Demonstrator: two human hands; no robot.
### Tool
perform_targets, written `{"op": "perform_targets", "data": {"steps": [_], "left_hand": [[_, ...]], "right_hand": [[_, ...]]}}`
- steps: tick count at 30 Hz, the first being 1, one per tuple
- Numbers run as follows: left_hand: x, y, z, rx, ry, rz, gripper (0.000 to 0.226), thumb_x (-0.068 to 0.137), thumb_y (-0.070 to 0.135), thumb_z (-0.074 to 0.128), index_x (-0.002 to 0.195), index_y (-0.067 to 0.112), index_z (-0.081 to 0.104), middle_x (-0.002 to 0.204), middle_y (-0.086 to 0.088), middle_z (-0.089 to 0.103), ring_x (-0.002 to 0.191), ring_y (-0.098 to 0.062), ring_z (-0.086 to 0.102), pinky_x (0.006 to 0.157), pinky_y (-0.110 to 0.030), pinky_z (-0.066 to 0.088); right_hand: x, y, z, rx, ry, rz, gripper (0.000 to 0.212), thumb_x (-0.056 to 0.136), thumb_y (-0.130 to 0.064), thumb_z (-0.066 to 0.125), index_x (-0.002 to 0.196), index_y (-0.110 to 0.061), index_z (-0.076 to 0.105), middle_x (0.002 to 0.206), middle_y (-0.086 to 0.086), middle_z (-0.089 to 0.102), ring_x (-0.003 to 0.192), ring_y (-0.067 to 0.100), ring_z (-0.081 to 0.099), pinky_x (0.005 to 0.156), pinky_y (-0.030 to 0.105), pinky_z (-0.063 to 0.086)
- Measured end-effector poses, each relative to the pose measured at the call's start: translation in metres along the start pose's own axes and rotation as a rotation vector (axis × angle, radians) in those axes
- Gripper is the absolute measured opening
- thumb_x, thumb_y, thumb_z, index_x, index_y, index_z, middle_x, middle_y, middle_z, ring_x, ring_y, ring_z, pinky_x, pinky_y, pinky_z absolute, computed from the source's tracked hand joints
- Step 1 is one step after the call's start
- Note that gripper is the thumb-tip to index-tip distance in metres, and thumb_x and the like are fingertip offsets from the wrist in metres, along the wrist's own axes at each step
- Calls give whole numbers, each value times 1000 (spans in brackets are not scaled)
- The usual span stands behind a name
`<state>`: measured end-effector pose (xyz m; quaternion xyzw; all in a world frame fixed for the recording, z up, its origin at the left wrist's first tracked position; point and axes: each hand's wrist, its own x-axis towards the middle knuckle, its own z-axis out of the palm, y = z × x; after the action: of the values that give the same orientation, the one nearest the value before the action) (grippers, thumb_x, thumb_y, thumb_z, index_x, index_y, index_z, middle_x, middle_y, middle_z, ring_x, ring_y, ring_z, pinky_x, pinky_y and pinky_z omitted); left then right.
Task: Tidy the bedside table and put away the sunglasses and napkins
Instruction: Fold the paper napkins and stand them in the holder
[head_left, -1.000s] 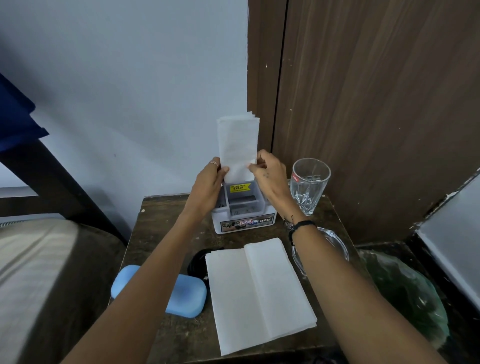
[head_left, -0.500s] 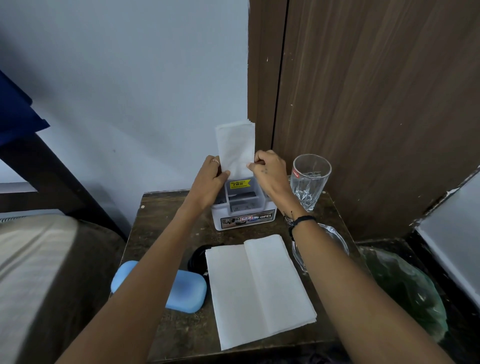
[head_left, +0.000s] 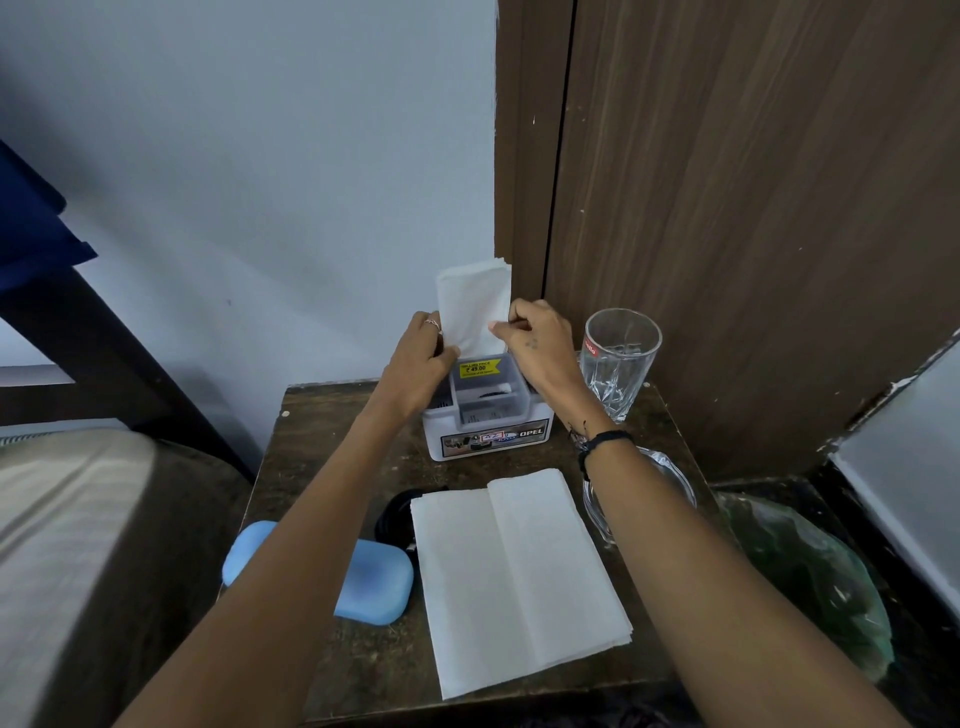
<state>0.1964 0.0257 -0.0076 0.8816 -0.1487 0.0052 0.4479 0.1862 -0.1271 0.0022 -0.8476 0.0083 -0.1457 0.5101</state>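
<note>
A folded white napkin (head_left: 474, 306) stands upright with its lower end in the back slot of a white plastic organiser (head_left: 485, 421) at the rear of the dark wooden bedside table (head_left: 322, 431). My left hand (head_left: 418, 364) pinches the napkin's left edge and my right hand (head_left: 540, 343) its right edge. A stack of unfolded white napkins (head_left: 519, 571) lies flat at the table's front. Dark sunglasses (head_left: 392, 519) peek out from under its left edge, mostly hidden. A light blue case (head_left: 371, 582) lies front left, partly behind my left forearm.
A clear drinking glass (head_left: 621, 358) stands at the table's back right, next to a wooden door. A glass ashtray (head_left: 670, 483) sits under my right wrist. A green plastic bag (head_left: 810, 582) lies on the floor to the right. A bed is on the left.
Both hands have lowered the upright napkin further into the organiser's back slot; less of it shows above my fingers than a second ago.
</note>
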Motion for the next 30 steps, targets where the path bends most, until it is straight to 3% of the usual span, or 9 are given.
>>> {"op": "perform_targets", "data": {"steps": [4, 9, 12, 15, 17, 21, 24, 27, 30], "left_hand": [[-4, 0, -1, -74, 44, 16, 29, 92, 42, 37, 115, 25, 38, 122, -7, 49, 105, -21, 54, 93, -47, 48], [-1, 1, 0, -7, 31, -16, 24, 97, 20, 38, 117, 9, 45, 112, -3, 42, 108, -25, 48, 94, -38, 41], [1, 0, 1, 16, 7, -10, 29, 93, 25, 42, 117, 8, 44, 118, -7, 44, 108, -26, 48, 93, -40, 43], [-1, 0, -1, -57, 10, 25, 36, 93, 40, 41, 119, 16, 37, 125, -9, 43, 106, -23, 53, 91, -39, 48], [-1, -2, -2, -57, 21, 55, 39, 94, 45, 36, 120, 17, 39, 123, -10, 44, 106, -23, 53, 93, -42, 48], [1, -5, 0, -10, 17, 29, 33, 100, 27, 33, 125, 7, 41, 124, -14, 42, 109, -26, 48, 98, -48, 43], [0, -3, -1, -19, 19, 18, 28, 99, 28, 36, 119, 10, 42, 122, -13, 47, 105, -25, 53, 95, -50, 46], [-3, 3, -2, -15, 65, 2, 34, 96, 35, 42, 123, 15, 38, 129, -9, 46, 103, -21, 56, 93, -48, 49], [-11, 15, -2, 98, 213, -29, 47, 94, 33, 48, 134, 14, 33, 140, -9, 35, 113, -21, 51, 98, -43, 47]], "right_hand": [[-2, -2, 2, -1, -41, -26, 8, 89, -18, 55, 85, -12, 52, 98, 8, 50, 82, 17, 52, 64, 21, 41], [-1, 0, 2, -15, -18, -32, 17, 86, -10, 58, 73, -4, 49, 86, 8, 46, 71, 16, 47, 59, 21, 34], [-2, -1, 1, -42, -36, -27, 8, 84, -10, 57, 80, -4, 56, 88, 7, 46, 67, 11, 45, 57, 18, 35], [-2, -2, 2, -18, -59, -24, 14, 87, -21, 55, 97, -11, 52, 100, 6, 51, 79, 14, 52, 61, 21, 41], [-2, -1, 2, 3, -44, -32, 11, 91, -25, 53, 92, -14, 51, 100, 8, 53, 81, 15, 52, 63, 21, 40], [1, 5, 4, -51, -11, -49, 22, 91, -19, 56, 88, 3, 59, 92, 15, 53, 79, 22, 54, 66, 25, 39], [-1, 3, 4, -51, 10, -63, 13, 91, -16, 55, 87, -4, 56, 94, 10, 53, 79, 17, 52, 67, 23, 37], [-5, -2, 4, 42, 75, -49, 23, 91, -17, 55, 112, -7, 53, 108, 8, 58, 87, 11, 54, 67, 14, 43], [-11, -9, 1, 41, 100, -64, 37, 90, -18, 57, 124, -10, 44, 119, 8, 54, 96, 13, 55, 72, 19, 48]]}}
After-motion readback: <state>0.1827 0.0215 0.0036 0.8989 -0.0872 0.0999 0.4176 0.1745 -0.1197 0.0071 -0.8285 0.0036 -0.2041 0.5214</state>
